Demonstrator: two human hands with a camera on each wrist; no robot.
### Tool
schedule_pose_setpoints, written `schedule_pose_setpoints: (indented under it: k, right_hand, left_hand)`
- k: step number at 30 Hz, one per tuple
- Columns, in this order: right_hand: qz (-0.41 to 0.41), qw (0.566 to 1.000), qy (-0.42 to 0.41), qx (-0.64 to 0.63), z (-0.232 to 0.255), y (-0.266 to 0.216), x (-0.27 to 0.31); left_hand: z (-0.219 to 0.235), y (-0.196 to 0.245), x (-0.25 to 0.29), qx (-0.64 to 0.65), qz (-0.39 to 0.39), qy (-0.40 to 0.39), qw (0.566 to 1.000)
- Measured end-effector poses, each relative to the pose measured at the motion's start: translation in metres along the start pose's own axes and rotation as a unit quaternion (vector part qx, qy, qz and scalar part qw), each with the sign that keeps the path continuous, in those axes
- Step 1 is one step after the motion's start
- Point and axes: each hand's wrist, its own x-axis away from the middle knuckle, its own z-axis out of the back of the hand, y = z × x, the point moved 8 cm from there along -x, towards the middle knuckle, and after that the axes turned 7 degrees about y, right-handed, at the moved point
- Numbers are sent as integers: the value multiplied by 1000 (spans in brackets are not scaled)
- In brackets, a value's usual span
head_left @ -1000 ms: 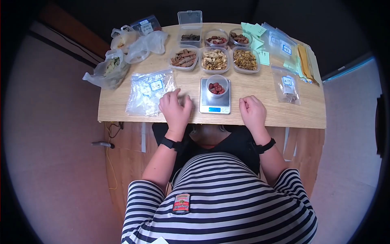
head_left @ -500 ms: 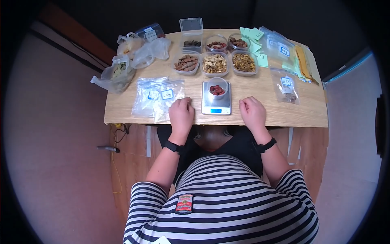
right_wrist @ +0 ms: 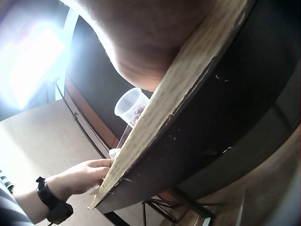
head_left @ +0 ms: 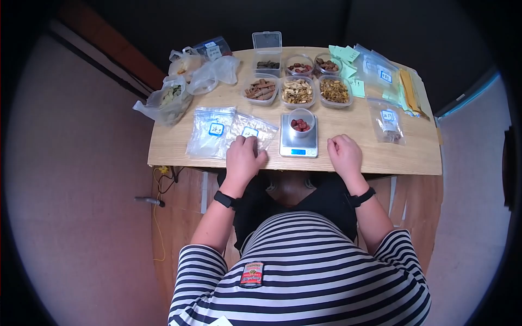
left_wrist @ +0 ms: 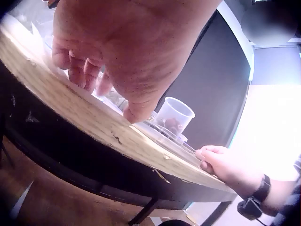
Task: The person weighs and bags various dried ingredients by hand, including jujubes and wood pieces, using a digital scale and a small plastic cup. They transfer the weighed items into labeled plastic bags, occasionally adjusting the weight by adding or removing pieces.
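On the left of the table two clear zip bags with blue-framed labels lie side by side, a left bag (head_left: 206,142) and a right bag (head_left: 265,133). My left hand (head_left: 243,158) rests on the right bag's near part, fingertips by its label, which they partly cover. To its right stands a digital scale (head_left: 308,142) with a lit display, bearing a clear plastic cup (head_left: 309,118) of dark red dried dates (head_left: 299,125). Loosely curled, my right hand (head_left: 346,155) rests at the table's front edge, right of the scale, with nothing seen in it.
Several clear tubs of dried goods, including a bark tub (head_left: 261,89), stand behind the scale. Knotted plastic bags (head_left: 169,103) sit at the back left. Green paper slips (head_left: 356,88), labelled zip bags (head_left: 387,120) and brown envelopes (head_left: 409,92) lie on the right.
My left hand has slid the upper zip bag to the right, off the other one, so both labels now show apart. The head view has shifted slightly; my right hand stays in place.
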Motion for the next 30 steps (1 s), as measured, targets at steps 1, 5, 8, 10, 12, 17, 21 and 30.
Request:
schedule_pose_setpoints:
  k: [1,5,8,10,12,17,21,30]
  right_hand:
    - [2,1000,-3,4,0,0,0]
    - [-1,1000,-5,-1,0,1,1]
    - [-77,995,-19,-65,-3,16,6]
    - [-131,975,-82,-158,-9,11,17]
    - [-183,940,-146,-249,-14,-3,23]
    - [-330,738,-391,-440,-48,-80,39]
    - [-215,779,-388,-444,-63,-110,32]
    - [95,938,-212,-256,-42,-169,14]
  left_hand:
    - [-5,-6,-2,0,-13,-13,1000]
    - [-11,-17,3,-3,-50,-46,998]
    - [9,-13,9,30,-30,-16,999]
    - [32,0,16,82,-74,42,993]
    - [42,10,24,94,-95,48,990]
    - [57,40,43,139,-176,61,973]
    - [57,42,51,146,-164,58,974]
    - [51,6,52,383,164,55,907]
